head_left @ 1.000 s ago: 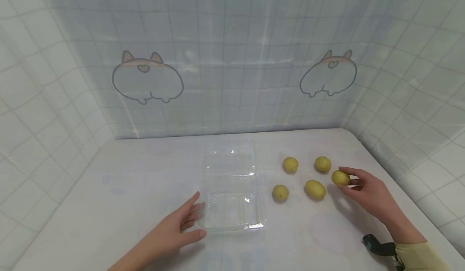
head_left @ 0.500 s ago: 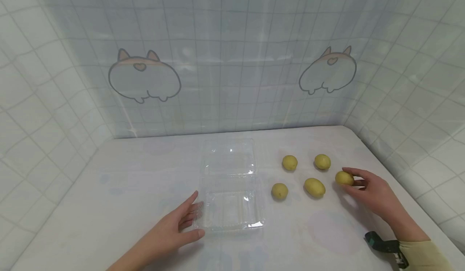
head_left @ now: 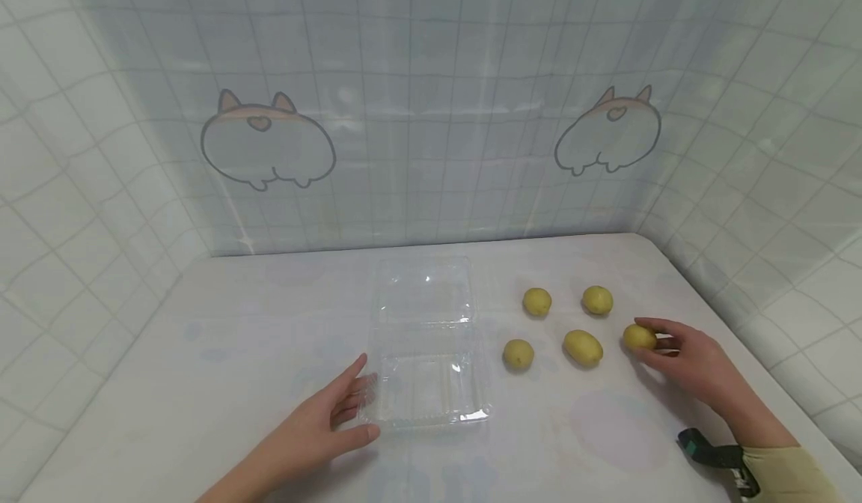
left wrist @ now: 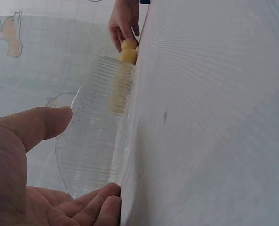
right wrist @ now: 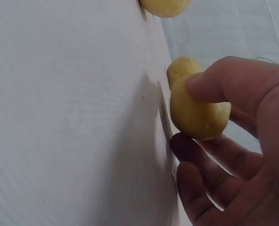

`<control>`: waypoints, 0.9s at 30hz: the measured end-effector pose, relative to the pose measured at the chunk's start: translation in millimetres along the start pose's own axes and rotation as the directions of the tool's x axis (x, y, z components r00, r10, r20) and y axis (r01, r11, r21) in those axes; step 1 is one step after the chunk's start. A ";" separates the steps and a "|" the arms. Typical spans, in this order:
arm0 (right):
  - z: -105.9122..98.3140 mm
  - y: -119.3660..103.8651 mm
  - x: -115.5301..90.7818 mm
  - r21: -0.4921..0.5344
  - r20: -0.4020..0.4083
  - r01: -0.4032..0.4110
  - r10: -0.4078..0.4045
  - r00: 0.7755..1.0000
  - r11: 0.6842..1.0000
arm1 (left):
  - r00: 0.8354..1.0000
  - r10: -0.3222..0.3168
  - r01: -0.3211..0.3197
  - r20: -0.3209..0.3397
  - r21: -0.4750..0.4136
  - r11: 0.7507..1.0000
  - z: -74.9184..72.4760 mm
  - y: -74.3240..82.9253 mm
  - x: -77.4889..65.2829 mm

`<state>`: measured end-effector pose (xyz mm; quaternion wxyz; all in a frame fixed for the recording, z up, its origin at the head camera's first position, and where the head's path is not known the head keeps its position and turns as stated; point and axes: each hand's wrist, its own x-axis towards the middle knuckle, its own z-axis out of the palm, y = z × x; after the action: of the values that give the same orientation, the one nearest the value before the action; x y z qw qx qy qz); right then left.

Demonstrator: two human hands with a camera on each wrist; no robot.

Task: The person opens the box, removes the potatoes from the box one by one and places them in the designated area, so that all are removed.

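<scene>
My right hand [head_left: 697, 361] pinches a yellow lemon [head_left: 639, 337] between thumb and fingers, low at the right side of the table. The right wrist view shows the thumb [right wrist: 219, 82] pressed on that lemon [right wrist: 201, 110]. My left hand [head_left: 319, 424] lies at the left side of a clear plastic clamshell box [head_left: 431, 421], thumb and fingers spread around its near left corner. In the left wrist view, the thumb [left wrist: 50, 123] is at the wall of the box [left wrist: 94, 127]; whether it touches cannot be told. The box lies opened flat, its lid [head_left: 426, 293] towards the back.
Several more lemons lie between the box and my right hand: one at the back [head_left: 537, 302], one back right [head_left: 597, 300], one in front [head_left: 583, 348] and one nearest the box [head_left: 518, 355]. A tiled-pattern curtain [head_left: 431, 114] surrounds the white table [head_left: 222, 338].
My right hand has moved slightly right and then lower with the lemon. The left hand stays beside the box. The head view has shifted a little.
</scene>
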<state>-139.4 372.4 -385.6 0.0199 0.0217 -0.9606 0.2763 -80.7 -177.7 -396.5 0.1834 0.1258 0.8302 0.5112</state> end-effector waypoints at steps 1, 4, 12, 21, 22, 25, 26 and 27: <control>0.2 0.2 -0.3 0.001 0.006 0.000 0.000 1.000 1.000 | 1.000 -0.005 0.005 0.000 0.002 1.000 0.0 -0.3 0.0; 0.4 1.4 -1.0 0.002 0.019 0.005 -0.005 1.000 1.000 | 1.000 -0.011 0.011 -0.001 0.000 1.000 0.0 -1.4 -0.1; -0.2 4.0 -1.2 0.021 0.022 0.008 -0.008 1.000 1.000 | 1.000 -0.001 0.001 0.002 -0.015 1.000 -0.4 0.6 -0.2; -1.7 2.3 -1.7 0.061 0.036 -0.002 0.000 0.999 0.998 | 0.999 0.032 -0.031 0.013 -0.053 0.998 -1.1 1.0 -1.5; -1.7 2.4 -1.8 0.066 0.040 -0.004 0.002 0.999 0.998 | 0.999 0.033 -0.032 0.014 -0.054 0.998 -1.0 0.7 -1.6; -1.8 2.9 -2.1 0.078 0.047 -0.009 0.005 0.999 0.997 | 0.999 0.034 -0.033 0.013 -0.046 0.998 -0.4 0.3 -1.8; -1.8 3.2 -2.3 0.079 0.049 -0.010 0.006 0.999 0.997 | 0.999 0.035 -0.034 0.012 -0.043 0.999 -0.3 0.0 -1.8; -1.7 3.4 -2.4 0.080 0.051 -0.011 0.007 0.999 0.997 | 0.999 0.030 -0.030 0.011 -0.039 0.999 -0.2 -0.1 -1.6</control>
<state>-137.1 376.3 -386.1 -0.0066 0.0251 -0.9490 0.3141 -79.3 -178.6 -396.3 0.1827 0.1375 0.8171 0.5293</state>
